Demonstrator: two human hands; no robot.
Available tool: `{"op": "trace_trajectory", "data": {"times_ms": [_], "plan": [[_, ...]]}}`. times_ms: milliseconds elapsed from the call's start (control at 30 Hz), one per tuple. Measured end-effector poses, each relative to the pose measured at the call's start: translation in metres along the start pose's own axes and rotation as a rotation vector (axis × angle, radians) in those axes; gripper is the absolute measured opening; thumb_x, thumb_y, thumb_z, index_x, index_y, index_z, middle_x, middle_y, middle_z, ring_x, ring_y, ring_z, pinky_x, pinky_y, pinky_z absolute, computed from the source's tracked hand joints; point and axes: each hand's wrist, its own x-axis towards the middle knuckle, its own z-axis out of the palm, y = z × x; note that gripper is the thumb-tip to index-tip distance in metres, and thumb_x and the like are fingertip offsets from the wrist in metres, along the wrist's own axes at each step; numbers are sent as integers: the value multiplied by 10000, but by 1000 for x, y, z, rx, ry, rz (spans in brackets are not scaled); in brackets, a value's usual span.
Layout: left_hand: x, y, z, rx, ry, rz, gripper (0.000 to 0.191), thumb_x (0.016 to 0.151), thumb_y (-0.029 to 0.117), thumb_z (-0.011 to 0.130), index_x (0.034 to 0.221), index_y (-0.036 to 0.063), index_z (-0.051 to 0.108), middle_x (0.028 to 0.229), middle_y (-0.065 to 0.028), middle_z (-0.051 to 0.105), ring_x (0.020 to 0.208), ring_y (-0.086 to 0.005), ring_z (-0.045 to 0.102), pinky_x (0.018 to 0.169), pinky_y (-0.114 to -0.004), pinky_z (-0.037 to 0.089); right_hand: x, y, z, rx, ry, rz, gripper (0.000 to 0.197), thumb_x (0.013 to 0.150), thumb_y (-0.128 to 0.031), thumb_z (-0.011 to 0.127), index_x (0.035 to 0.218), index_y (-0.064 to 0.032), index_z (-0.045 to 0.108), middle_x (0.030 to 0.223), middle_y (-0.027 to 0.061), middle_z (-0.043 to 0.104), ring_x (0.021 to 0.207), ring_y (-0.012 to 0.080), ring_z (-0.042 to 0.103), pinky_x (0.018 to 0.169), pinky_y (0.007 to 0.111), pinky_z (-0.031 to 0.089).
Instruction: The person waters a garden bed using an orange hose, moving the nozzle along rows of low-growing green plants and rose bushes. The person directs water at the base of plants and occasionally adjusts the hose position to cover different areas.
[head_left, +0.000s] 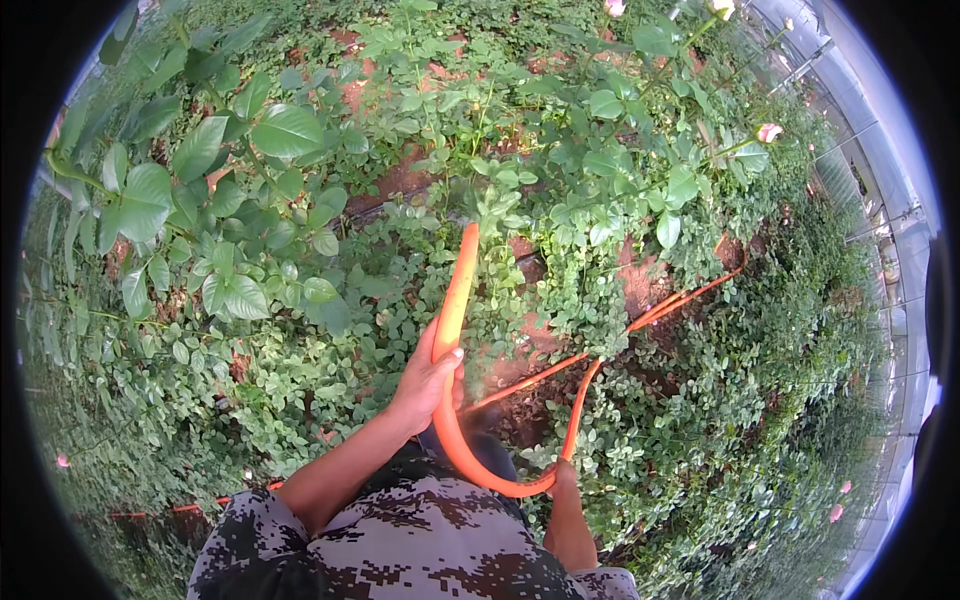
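Note:
An orange flexible hose (454, 300) curves in a U in front of my body. My left hand (418, 388) wraps around it below its raised end, thumb across the front. That end points away from me, over low rose foliage (499, 202), with a pale haze around the leaves there. Lower right, my right hand (565, 478) grips the same hose near the bottom of the bend, its fingers partly hidden. From there the hose rises and runs off to the right through the plants.
Rose bushes (285, 135) with large leaves stand tall at the upper left. Pink rosebuds (769, 133) rise at the upper right. More orange hose (675, 301) lies across reddish soil (637, 277). Pale greenhouse sheeting (885, 150) borders the right side.

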Motion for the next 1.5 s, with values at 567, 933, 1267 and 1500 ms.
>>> {"op": "trace_trajectory", "data": {"times_ms": [567,933,1267,1500], "plan": [[-93,-14,-114,48,-61,91,697,1000,112,515,1589,158,145,843,-42,540,502,-130,533,447,-295,470,-48,67,18,-39,1,-137,178,1012,-249,505,950,-82,497,682,32,473,557,172,485,499,329,450],[-231,-51,-185,33,-12,132,667,1011,105,476,1582,211,148,835,-45,501,477,-144,511,424,-300,475,-75,268,-27,212,-71,-109,154,999,-227,535,941,-92,491,645,40,475,534,186,496,487,358,444],[-246,-58,-226,57,-104,99,684,1018,126,512,1573,312,158,869,-35,497,527,-140,512,471,-307,480,-112,364,-53,169,-47,-77,200,1017,-224,459,893,-72,497,637,61,479,528,232,498,500,402,448],[-283,-34,-342,114,-51,65,671,1015,127,523,1575,222,165,795,-32,510,498,-137,530,436,-301,487,-160,418,31,7,59,-93,241,1023,-254,468,843,-97,432,659,47,450,568,207,486,529,390,447]]}}
